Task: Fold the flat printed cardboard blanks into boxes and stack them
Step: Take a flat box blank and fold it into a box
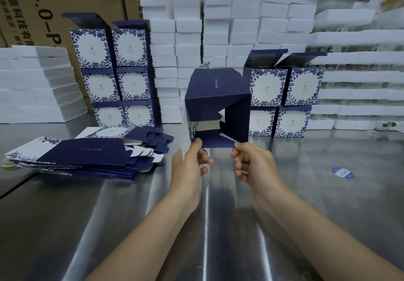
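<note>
Half-formed navy box (216, 106) held up above the steel table (306, 193), centre of view; open end faces the camera, dark flaps partly folded inward, white interior showing, floral print on its left edge. Left hand (190, 167) pinches the lower left corner, thumb on top; right hand (251, 165) pinches the lower right flap edge, other fingers curled. Flat blanks (87, 156) lie stacked at left.
</note>
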`<state>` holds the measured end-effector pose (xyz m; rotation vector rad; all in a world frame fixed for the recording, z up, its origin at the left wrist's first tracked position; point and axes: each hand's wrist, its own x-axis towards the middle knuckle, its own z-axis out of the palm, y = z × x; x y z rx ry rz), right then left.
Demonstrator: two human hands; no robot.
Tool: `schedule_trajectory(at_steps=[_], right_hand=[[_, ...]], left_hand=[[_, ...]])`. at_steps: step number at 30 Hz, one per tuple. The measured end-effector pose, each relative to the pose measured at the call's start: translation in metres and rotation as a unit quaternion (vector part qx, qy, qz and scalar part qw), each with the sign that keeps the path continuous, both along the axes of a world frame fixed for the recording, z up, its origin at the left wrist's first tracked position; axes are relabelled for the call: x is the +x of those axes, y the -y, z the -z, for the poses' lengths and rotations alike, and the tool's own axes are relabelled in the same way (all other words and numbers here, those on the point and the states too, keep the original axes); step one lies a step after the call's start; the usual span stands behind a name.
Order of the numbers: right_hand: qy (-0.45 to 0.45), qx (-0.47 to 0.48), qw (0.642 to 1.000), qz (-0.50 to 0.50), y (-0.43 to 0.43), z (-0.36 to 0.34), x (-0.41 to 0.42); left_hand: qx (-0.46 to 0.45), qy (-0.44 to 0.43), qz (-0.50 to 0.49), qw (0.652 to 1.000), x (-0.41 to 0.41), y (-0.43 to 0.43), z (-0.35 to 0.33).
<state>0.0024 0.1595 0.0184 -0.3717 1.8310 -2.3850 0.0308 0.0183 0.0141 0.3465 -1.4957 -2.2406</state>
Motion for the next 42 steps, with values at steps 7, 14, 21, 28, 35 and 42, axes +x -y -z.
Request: schedule_trajectory(at_steps=[7, 14, 21, 28, 35, 42], right_hand=[[0.003, 0.03, 1.0, 0.003, 0.002, 0.0, 0.004], [-0.035, 0.059, 0.997, -0.044, 0.007, 0.0, 0.013], [0.023, 0.03, 0.998, -0.041, 0.006, 0.0, 0.009], [0.057, 0.053, 0.996, -0.033, 0.003, 0.004, 0.006], [0.068, 0.016, 0.997, 0.043, -0.002, -0.002, -0.005], [0.012, -0.003, 0.995, 0.097, -0.018, -0.011, -0.015]], left_hand=[[-0.063, -0.004, 0.047, 0.997, 0.007, -0.007, 0.001], [-0.142, -0.006, 0.138, 0.98, 0.011, -0.019, 0.006], [-0.162, 0.007, 0.111, 0.981, 0.013, -0.019, 0.003], [-0.116, 0.036, 0.057, 0.991, 0.014, -0.019, 0.0], [-0.13, 0.068, 0.088, 0.985, 0.01, -0.011, 0.002], [-0.18, 0.069, 0.05, 0.98, 0.004, 0.007, 0.002]])
